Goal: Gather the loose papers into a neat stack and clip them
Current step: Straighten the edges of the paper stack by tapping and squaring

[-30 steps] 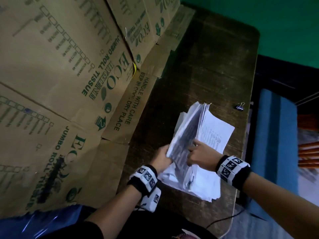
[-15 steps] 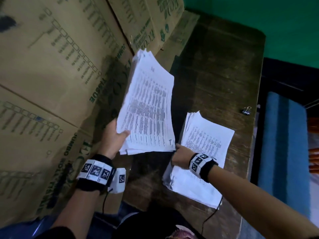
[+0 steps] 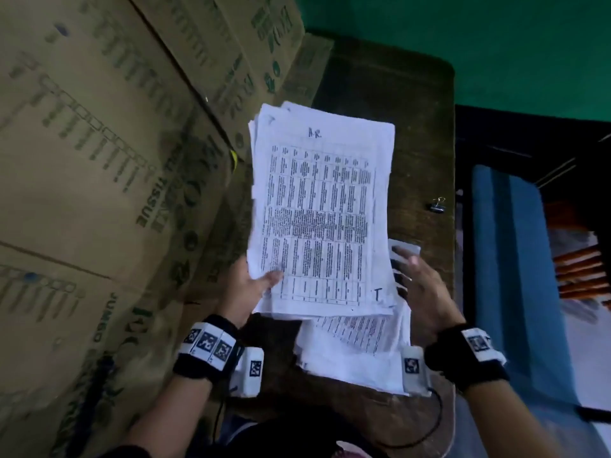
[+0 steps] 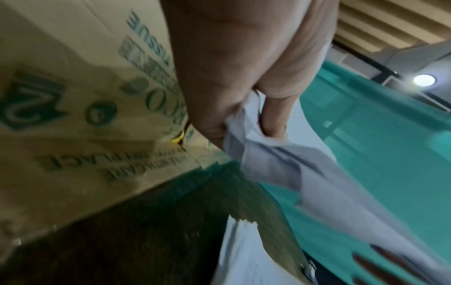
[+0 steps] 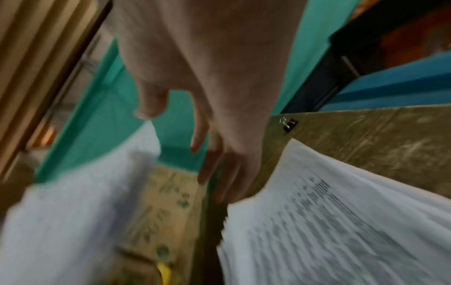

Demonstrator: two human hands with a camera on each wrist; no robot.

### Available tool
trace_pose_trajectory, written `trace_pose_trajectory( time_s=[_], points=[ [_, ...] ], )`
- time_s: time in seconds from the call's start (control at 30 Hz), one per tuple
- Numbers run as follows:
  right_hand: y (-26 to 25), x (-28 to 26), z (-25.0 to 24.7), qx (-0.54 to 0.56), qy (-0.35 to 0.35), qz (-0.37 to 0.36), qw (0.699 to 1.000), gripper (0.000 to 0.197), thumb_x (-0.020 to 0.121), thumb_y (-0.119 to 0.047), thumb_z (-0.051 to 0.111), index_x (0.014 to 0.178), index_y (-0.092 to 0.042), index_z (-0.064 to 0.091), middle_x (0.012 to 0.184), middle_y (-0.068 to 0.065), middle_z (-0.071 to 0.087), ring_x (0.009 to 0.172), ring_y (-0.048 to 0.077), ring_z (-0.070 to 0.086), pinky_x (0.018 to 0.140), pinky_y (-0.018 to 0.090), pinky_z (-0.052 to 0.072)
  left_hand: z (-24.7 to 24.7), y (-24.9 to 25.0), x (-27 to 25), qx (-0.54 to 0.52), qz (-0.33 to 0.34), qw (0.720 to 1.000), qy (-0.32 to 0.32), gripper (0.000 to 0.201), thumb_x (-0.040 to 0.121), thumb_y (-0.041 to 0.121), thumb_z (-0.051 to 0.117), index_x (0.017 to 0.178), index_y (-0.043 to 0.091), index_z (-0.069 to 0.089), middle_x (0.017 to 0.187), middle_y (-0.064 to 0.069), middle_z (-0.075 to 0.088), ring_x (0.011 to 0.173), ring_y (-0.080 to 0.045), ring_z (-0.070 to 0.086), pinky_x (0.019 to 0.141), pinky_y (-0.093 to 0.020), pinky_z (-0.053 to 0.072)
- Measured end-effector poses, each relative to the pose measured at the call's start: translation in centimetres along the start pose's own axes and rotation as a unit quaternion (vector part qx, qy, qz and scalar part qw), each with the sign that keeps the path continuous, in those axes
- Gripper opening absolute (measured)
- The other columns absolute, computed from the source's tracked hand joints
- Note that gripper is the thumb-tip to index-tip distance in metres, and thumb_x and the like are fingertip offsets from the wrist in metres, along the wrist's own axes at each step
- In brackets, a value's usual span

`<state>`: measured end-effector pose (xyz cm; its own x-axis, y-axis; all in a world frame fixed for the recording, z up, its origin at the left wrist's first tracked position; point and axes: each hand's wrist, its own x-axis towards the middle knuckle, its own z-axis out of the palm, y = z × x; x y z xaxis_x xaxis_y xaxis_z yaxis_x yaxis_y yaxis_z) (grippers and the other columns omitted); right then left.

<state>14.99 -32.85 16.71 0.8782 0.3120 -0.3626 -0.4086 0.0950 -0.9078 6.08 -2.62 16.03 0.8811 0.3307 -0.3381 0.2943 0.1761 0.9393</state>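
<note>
Gathering step: your left hand pinches the near left corner of the lifted sheaf, thumb on top, carrying it above the pile that lies on the desk between your wrists. Your right hand, fingers spread and holding nothing, hovers at the sheaf's right edge. Next, probably: lower the sheaf squarely onto the pile, square the edges, then reach beyond the right hand for the clip.
</note>
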Motion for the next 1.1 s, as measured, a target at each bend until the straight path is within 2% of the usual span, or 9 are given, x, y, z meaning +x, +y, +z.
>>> trace_pose_trajectory(
  time_s=[0.1, 0.2, 0.3, 0.37, 0.5, 0.6, 0.77, 0.93, 1.1],
  points=[
    [-1.9, -0.6, -0.2, -0.012, -0.062, 0.014, 0.998, 0.074, 0.073, -0.025, 0.081, 0.136, -0.008, 0.045, 0.128, 0.014, 0.062, 0.116, 0.03, 0.06, 0.092, 0.045, 0.052, 3.2, -1.5, -0.3, 0.01, -0.023, 0.999, -0.035, 0.047, 0.07, 0.001, 0.079, 0.108, 0.024, 0.062, 0.11, -0.003, 0.071, 0.106, -0.022, 0.066, 0.095, -0.052, 0.051],
    [-1.1, -0.4, -1.3, -0.237, 0.041, -0.007, 0.971, 0.062, 0.064, 0.004, 0.082, 0.117, -0.016, 0.056, 0.108, 0.003, 0.071, 0.099, 0.018, 0.069, 0.087, 0.037, 0.056, 6.0, -3.5, -0.9, 0.011, -0.045, 0.994, -0.095, 0.065, 0.058, 0.005, 0.088, 0.11, 0.031, 0.059, 0.113, -0.006, 0.07, 0.105, -0.024, 0.067, 0.089, -0.049, 0.054],
    [1.4, -0.7, -3.4, -0.271, 0.078, -0.008, 0.959, 0.043, 0.073, 0.007, 0.076, 0.099, -0.023, 0.061, 0.099, 0.003, 0.073, 0.09, 0.018, 0.07, 0.085, 0.042, 0.057, 8.1, -5.6, -1.6, 0.039, -0.069, 0.985, -0.154, 0.076, 0.061, -0.002, 0.085, 0.115, 0.039, 0.05, 0.116, -0.001, 0.066, 0.105, -0.017, 0.065, 0.089, -0.04, 0.053],
    [3.3, -1.3, -4.9, -0.253, 0.082, 0.004, 0.964, 0.038, 0.08, 0.006, 0.069, 0.103, -0.023, 0.062, 0.102, 0.003, 0.073, 0.094, 0.019, 0.07, 0.087, 0.04, 0.055, 8.7, -6.9, -1.6, 0.047, -0.123, 0.978, -0.161, 0.071, 0.073, 0.001, 0.077, 0.13, 0.025, 0.042, 0.127, 0.0, 0.059, 0.117, -0.013, 0.057, 0.101, -0.034, 0.045],
    [7.0, -2.5, -7.1, -0.223, 0.105, 0.082, 0.966, 0.023, 0.092, 0.003, 0.056, 0.11, -0.011, 0.059, 0.106, 0.009, 0.069, 0.092, 0.021, 0.067, 0.079, 0.026, 0.054, 8.6, -9.2, -1.3, 0.048, -0.242, 0.953, -0.178, 0.055, 0.088, -0.015, 0.048, 0.138, 0.007, 0.041, 0.135, -0.017, 0.054, 0.124, -0.031, 0.053, 0.108, -0.051, 0.038],
    [9.8, -2.9, -8.3, -0.27, 0.111, 0.12, 0.949, 0.03, 0.084, 0.002, 0.068, 0.113, -0.003, 0.061, 0.103, 0.009, 0.071, 0.093, 0.022, 0.068, 0.071, 0.022, 0.054, 8.9, -10.1, -1.4, 0.142, -0.221, 0.942, -0.211, 0.071, 0.079, -0.023, 0.051, 0.14, 0.013, 0.04, 0.132, -0.007, 0.057, 0.126, -0.025, 0.051, 0.107, -0.048, 0.04],
    [11.8, -3.5, -8.7, -0.351, 0.123, 0.149, 0.916, 0.047, 0.062, 0.002, 0.085, 0.103, -0.005, 0.066, 0.094, 0.005, 0.073, 0.088, 0.02, 0.07, 0.082, 0.039, 0.058, 9.3, -10.8, -1.9, 0.253, -0.197, 0.929, -0.184, 0.08, 0.071, -0.017, 0.062, 0.138, 0.02, 0.041, 0.125, -0.003, 0.059, 0.117, -0.022, 0.056, 0.096, -0.041, 0.052],
    [11.9, -2.6, -9.8, -0.308, 0.071, 0.15, 0.937, 0.082, 0.062, -0.05, 0.085, 0.129, -0.017, 0.053, 0.118, 0.001, 0.066, 0.105, 0.017, 0.065, 0.09, 0.037, 0.053, 10.2, -9.2, -2.4, 0.21, -0.211, 0.943, -0.146, 0.068, 0.084, -0.005, 0.058, 0.142, 0.016, 0.03, 0.13, 0.003, 0.048, 0.125, -0.018, 0.047, 0.1, -0.03, 0.039],
    [9.4, -1.8, -7.8, -0.333, 0.068, 0.074, 0.938, 0.051, 0.087, -0.016, 0.068, 0.133, -0.012, 0.049, 0.126, 0.007, 0.064, 0.109, 0.018, 0.063, 0.094, 0.041, 0.051, 12.0, -8.0, -1.4, 0.245, -0.121, 0.955, -0.116, 0.063, 0.088, -0.002, 0.041, 0.138, 0.035, 0.033, 0.131, 0.003, 0.055, 0.106, -0.008, 0.055, 0.071, -0.006, 0.043]
  ],
)
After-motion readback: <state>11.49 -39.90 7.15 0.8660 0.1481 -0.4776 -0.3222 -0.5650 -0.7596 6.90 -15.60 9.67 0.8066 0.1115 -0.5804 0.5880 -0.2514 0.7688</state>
